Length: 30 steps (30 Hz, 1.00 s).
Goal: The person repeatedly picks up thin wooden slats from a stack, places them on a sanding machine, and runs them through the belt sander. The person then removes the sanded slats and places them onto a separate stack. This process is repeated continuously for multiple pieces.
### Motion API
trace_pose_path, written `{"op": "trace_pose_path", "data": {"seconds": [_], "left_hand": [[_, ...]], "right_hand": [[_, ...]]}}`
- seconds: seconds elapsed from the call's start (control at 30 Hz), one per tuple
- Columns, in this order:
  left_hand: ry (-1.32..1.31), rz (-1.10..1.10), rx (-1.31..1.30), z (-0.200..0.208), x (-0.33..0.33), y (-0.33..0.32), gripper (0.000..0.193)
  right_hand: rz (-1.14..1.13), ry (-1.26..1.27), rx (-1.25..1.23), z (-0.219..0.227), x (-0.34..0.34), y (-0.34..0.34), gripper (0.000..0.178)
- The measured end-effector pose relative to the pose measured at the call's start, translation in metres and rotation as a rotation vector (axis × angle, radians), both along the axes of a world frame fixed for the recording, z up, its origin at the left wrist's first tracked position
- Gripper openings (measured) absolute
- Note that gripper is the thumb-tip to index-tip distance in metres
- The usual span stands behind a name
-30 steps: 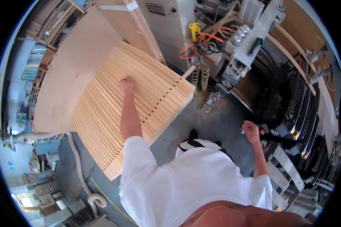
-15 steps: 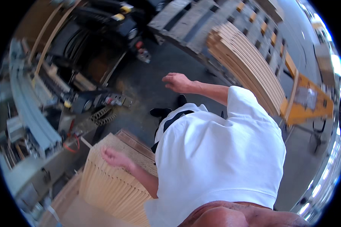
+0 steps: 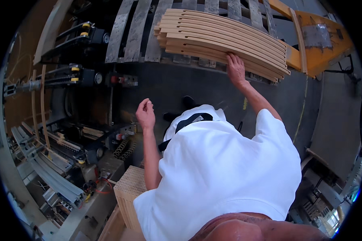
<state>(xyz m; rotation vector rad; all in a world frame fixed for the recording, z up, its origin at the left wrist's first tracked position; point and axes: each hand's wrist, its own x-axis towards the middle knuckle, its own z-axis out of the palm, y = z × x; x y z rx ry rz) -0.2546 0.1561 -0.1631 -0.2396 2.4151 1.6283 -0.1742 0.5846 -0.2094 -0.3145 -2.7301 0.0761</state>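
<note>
A stack of long, slightly curved light wooden boards (image 3: 225,36) with slots near their ends lies on a slatted wooden pallet (image 3: 136,36) ahead of me. My right hand (image 3: 236,69) reaches to the near side of this stack. Its fingers are stretched out and touch the edge of a near board; the thumb is partly hidden. My left hand (image 3: 145,114) is raised over the floor in front of me, its fingers curled together with nothing visible in them. Beside my left elbow stands a second stack of wooden pieces (image 3: 130,186), partly covered by my arm and sleeve.
A machine with black arms and yellow parts (image 3: 82,74) stands on the left. Coiled hoses (image 3: 124,148) and grey metal rails (image 3: 54,176) are below it. A yellow pallet-truck frame (image 3: 328,42) stands at the far right, with thin wooden strips (image 3: 299,44) leaning on it.
I have turned toward the pallet. My right hand has moved out to the board stack and touches it. My left hand has left the second stack and risen forward, its fingers curled.
</note>
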Motion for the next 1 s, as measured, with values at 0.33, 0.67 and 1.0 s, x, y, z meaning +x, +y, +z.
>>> {"op": "trace_pose_path", "data": {"seconds": [0.33, 0.67, 1.0], "left_hand": [[-0.017, -0.115, -0.108, -0.006, -0.033, 0.006, 0.021], [-0.123, 0.069, -0.074, -0.05, -0.012, -0.042, 0.022], [0.068, 0.252, -0.293, -0.05, -0.05, -0.163, 0.021]], "right_hand": [[-0.08, 0.131, 0.044, -0.012, -0.007, 0.019, 0.039], [-0.019, -0.067, -0.051, 0.012, 0.009, 0.023, 0.029], [0.31, -0.174, -0.417, 0.082, -0.042, -0.06, 0.038]]}}
